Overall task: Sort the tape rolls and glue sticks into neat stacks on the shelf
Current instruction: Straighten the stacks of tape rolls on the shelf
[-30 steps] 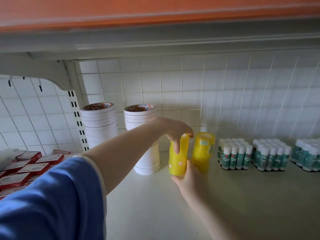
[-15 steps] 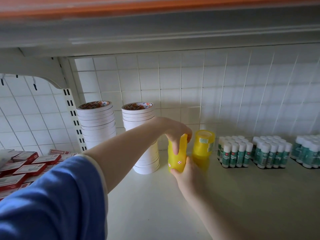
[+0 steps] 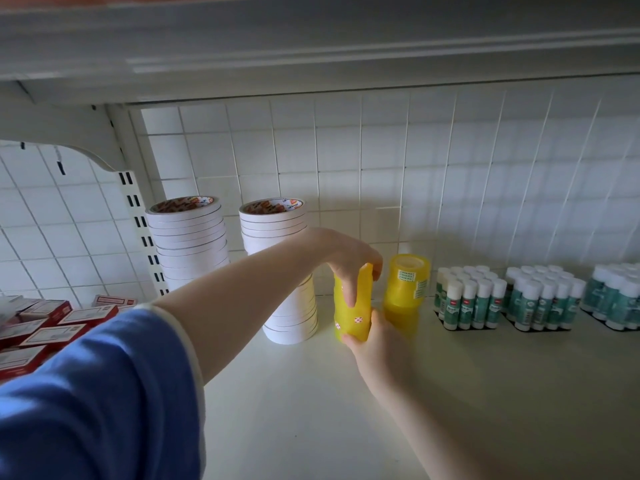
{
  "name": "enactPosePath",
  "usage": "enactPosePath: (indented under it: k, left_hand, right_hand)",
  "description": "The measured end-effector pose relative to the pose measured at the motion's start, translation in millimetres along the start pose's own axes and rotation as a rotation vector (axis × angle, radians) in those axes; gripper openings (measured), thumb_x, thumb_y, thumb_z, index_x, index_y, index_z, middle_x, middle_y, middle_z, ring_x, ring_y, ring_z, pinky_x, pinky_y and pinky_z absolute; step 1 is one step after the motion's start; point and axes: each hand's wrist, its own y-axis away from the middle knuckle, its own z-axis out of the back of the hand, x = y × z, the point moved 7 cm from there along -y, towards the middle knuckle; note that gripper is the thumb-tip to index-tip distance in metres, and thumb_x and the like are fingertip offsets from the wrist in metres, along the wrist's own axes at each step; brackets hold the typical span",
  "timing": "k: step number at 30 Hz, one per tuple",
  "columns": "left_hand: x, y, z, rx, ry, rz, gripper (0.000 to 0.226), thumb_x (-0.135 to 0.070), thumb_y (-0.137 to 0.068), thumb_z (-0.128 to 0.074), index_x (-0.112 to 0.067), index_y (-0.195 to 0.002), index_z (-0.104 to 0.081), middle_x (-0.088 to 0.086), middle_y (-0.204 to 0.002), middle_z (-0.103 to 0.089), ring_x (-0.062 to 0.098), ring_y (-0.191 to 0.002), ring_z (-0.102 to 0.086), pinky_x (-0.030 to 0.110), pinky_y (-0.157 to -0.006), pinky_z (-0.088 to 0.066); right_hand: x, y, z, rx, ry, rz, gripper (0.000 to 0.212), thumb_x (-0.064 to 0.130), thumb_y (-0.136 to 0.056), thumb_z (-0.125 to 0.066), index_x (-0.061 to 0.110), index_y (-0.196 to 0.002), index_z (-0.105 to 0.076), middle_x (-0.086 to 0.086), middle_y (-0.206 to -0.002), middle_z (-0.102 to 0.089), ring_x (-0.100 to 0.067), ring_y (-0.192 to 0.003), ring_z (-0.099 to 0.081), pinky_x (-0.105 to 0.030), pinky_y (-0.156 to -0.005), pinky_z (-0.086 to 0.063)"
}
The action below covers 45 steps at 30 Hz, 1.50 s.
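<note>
1. White store shelf (image 3: 311, 410) under a grey upper board, backed by a wire grid panel (image 3: 381, 161).
2. Two tall stacks of white tape rolls (image 3: 188, 244) at the back left; red boxes (image 3: 45, 327) heaped on the neighbouring bay.
3. Left hand (image 3: 349, 261), blue sleeve (image 3: 90, 393) pushed up, clamped from above on the top of a yellow tape stack (image 3: 355, 318), fingers curled down its front.
4. Right hand (image 3: 374, 344) gripping the base of that same stack, which stands near-upright, leaning slightly.
5. Second yellow tape stack (image 3: 407, 292) just beside, to the right, upright on the shelf.
6. Green-and-white glue sticks (image 3: 467, 299) standing in packed blocks along the right.
</note>
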Motion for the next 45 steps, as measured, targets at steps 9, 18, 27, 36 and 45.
enactPosePath:
  k: [9,18,27,36,45]
  left_hand:
    - [0,4,11,-0.104,0.083,0.002,0.086,-0.042,-0.073,-0.076,-0.028,-0.143,-0.029,-0.002,-0.143,-0.038,0.020,-0.129,-0.039,0.033,-0.102,-0.036]
    - [-27,-7,22,-0.260,0.077,-0.130,0.092,-0.033,-0.070,-0.080,-0.031,-0.145,-0.027,-0.003,-0.148,-0.033,0.018,-0.134,-0.031,0.041,-0.109,-0.030]
    - [-41,-18,25,-0.188,-0.004,-0.159,0.091,-0.020,-0.068,-0.080,-0.037,-0.142,-0.029,-0.001,-0.143,-0.039,0.021,-0.129,-0.037,0.043,-0.101,-0.039]
    - [-44,-29,24,-0.200,0.090,-0.135,0.066,-0.034,-0.066,-0.081,-0.029,-0.121,-0.043,0.003,-0.116,-0.052,0.023,-0.101,-0.052,0.044,-0.084,-0.049]
    - [-52,-36,22,-0.152,0.107,-0.123,0.053,-0.031,-0.068,-0.079,-0.028,-0.110,-0.048,0.001,-0.108,-0.053,0.021,-0.095,-0.052,0.035,-0.073,-0.047]
  right_hand:
    - [-28,4,29,0.088,0.155,0.014,0.037,0.033,-0.090,-0.055,0.020,-0.125,-0.054,0.001,-0.120,-0.061,-0.019,-0.112,-0.054,-0.026,-0.084,-0.039]
    - [-67,-1,64,0.031,0.143,-0.094,0.053,0.036,-0.085,-0.064,0.009,-0.128,-0.050,-0.008,-0.121,-0.059,-0.024,-0.115,-0.052,-0.030,-0.088,-0.036]
    - [-63,-24,42,0.022,-0.012,-0.071,0.044,0.038,-0.067,-0.077,0.016,-0.097,-0.053,-0.004,-0.095,-0.062,-0.025,-0.091,-0.059,-0.032,-0.069,-0.042]
    - [-65,-36,41,-0.002,-0.005,-0.093,0.041,0.049,-0.067,-0.073,0.020,-0.088,-0.053,0.000,-0.090,-0.064,-0.024,-0.092,-0.058,-0.031,-0.067,-0.040]
    - [-71,-40,38,0.019,-0.067,-0.081,0.042,0.049,-0.064,-0.074,0.019,-0.088,-0.058,0.000,-0.087,-0.066,-0.023,-0.087,-0.059,-0.035,-0.072,-0.048]
